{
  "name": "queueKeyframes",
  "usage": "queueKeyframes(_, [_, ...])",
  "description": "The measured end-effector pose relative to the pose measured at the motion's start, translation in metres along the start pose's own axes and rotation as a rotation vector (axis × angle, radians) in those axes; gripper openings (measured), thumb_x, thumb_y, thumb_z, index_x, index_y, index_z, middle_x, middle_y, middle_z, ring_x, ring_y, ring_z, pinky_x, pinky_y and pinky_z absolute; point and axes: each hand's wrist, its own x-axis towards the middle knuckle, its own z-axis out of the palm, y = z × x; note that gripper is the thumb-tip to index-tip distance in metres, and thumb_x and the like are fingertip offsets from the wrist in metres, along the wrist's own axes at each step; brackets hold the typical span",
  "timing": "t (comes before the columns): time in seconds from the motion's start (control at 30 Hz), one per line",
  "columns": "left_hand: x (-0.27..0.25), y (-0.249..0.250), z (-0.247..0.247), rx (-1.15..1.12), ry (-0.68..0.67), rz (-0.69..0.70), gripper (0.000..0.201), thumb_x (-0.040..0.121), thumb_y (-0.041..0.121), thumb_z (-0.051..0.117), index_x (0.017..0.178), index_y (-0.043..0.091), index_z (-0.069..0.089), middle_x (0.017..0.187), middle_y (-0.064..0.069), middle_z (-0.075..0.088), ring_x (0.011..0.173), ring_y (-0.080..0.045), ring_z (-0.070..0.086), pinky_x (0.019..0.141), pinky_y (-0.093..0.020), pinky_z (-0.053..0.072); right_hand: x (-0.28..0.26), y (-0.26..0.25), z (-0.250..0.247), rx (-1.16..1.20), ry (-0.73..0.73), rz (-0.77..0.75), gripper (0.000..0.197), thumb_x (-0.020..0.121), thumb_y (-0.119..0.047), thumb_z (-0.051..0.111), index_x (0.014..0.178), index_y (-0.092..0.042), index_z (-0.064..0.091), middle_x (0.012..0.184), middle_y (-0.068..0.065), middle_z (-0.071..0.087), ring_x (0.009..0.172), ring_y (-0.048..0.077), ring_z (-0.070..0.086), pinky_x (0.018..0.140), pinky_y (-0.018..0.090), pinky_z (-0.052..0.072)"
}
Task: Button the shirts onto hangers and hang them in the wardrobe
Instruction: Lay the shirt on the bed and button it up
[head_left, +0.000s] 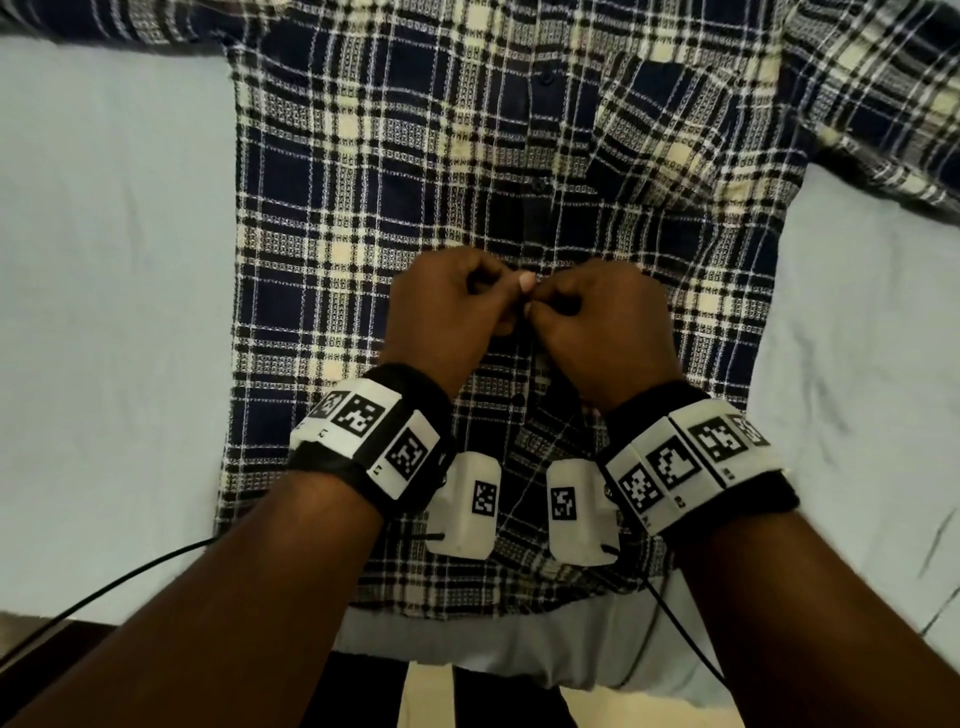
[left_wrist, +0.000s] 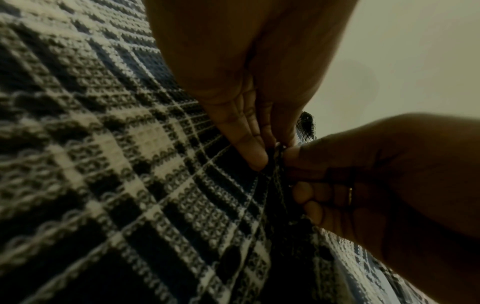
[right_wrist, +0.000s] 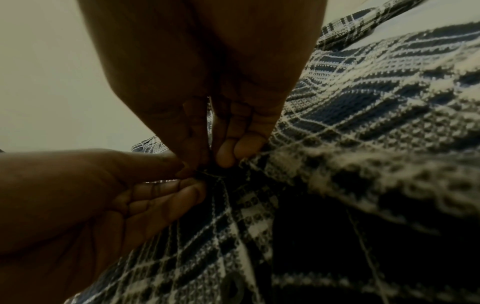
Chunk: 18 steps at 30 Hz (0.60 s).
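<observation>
A navy and cream plaid shirt (head_left: 363, 208) lies flat, front up, on a pale blue sheet (head_left: 104, 260). Both hands meet at its front placket, about halfway down. My left hand (head_left: 506, 301) pinches the placket edge between thumb and curled fingers. My right hand (head_left: 545, 307) pinches the facing edge, its fingertips touching the left's. The left wrist view shows the left hand (left_wrist: 262, 156) and right hand (left_wrist: 293, 156) squeezing a fold of cloth (left_wrist: 276, 160). Dark buttons (head_left: 541, 183) sit fastened higher up. Another button (right_wrist: 232, 286) lies below the hands. The pinched button is hidden.
The shirt's sleeves spread out to the left (head_left: 130, 21) and right (head_left: 883, 130) at the top. A black cable (head_left: 130, 571) runs over the sheet at lower left. The sheet's near edge (head_left: 467, 660) lies just below the shirt hem.
</observation>
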Motion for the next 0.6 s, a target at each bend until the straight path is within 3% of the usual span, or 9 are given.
queueKeyframes(0.13, [0.001, -0.001, 0.001, 0.035, 0.009, -0.018, 0.006, 0.092, 0.011, 0.072, 0.092, 0.006, 0.076, 0.080, -0.001, 0.074, 0.066, -0.005, 0.073, 0.060, -0.015, 0.056, 0.001, -0.002, -0.002, -0.012, -0.025, -0.012, 0.011, 0.089, -0.017, 0.072, 0.096, -0.017, 0.080, 0.082, -0.007, 0.071, 0.069, 0.005, 0.063, 0.065, 0.012, 0.048])
queueKeyframes(0.23, [0.002, 0.002, -0.001, 0.014, -0.003, -0.044, 0.002, 0.091, 0.007, 0.073, 0.090, 0.006, 0.075, 0.078, -0.002, 0.073, 0.065, -0.005, 0.073, 0.058, -0.013, 0.054, 0.003, -0.003, 0.000, -0.004, -0.029, 0.048, 0.007, 0.090, -0.018, 0.072, 0.090, -0.018, 0.079, 0.082, -0.005, 0.073, 0.070, 0.007, 0.066, 0.069, 0.026, 0.058])
queueKeyframes(0.33, [0.003, 0.004, -0.003, 0.045, -0.033, -0.016, 0.002, 0.092, 0.008, 0.071, 0.090, 0.008, 0.072, 0.078, -0.002, 0.073, 0.064, -0.005, 0.072, 0.058, -0.013, 0.054, 0.009, -0.004, 0.003, -0.043, -0.005, 0.088, 0.012, 0.092, -0.019, 0.069, 0.083, -0.016, 0.076, 0.079, -0.002, 0.072, 0.072, 0.012, 0.067, 0.073, 0.034, 0.059])
queueKeyframes(0.47, [0.005, -0.001, -0.004, 0.131, -0.056, 0.071, 0.002, 0.093, 0.008, 0.069, 0.093, 0.011, 0.070, 0.081, 0.002, 0.071, 0.066, -0.004, 0.071, 0.064, -0.019, 0.059, 0.014, -0.006, 0.008, -0.069, -0.029, 0.118, 0.016, 0.094, -0.018, 0.061, 0.081, -0.012, 0.069, 0.077, 0.001, 0.067, 0.072, 0.014, 0.063, 0.068, 0.032, 0.055])
queueKeyframes(0.6, [0.004, -0.006, -0.006, 0.198, -0.089, 0.166, 0.006, 0.096, 0.009, 0.064, 0.098, 0.016, 0.065, 0.081, 0.007, 0.066, 0.069, -0.003, 0.066, 0.065, -0.014, 0.054, 0.013, -0.004, 0.006, 0.027, -0.113, 0.143, 0.020, 0.096, -0.017, 0.059, 0.076, -0.016, 0.062, 0.073, -0.002, 0.063, 0.066, 0.010, 0.059, 0.060, 0.025, 0.048])
